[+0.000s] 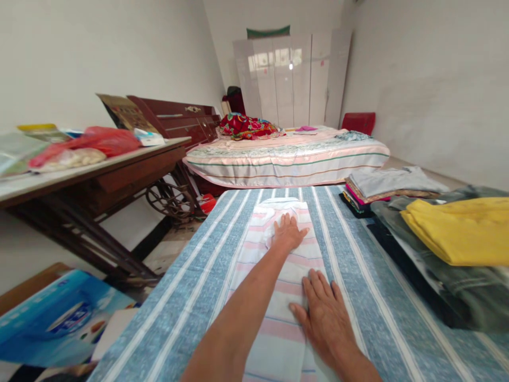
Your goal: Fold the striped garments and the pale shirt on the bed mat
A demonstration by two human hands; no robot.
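A pink and white striped garment (278,276) lies folded lengthwise on a bed covered with a blue and white striped sheet (191,297). My left hand (288,232) reaches far forward and rests flat on the garment's upper part, fingers together and stretched out. Nearer to me, my right hand (324,313) presses flat on the garment's right side, fingers spread. Neither hand holds anything.
A stack of folded clothes (382,188) and a pile with a yellow cloth (457,228) sit at the bed's right. A dark wooden table (99,180) with bags stands left, a blue box (59,318) below it. Another bed (286,156) and white wardrobe (290,79) lie beyond.
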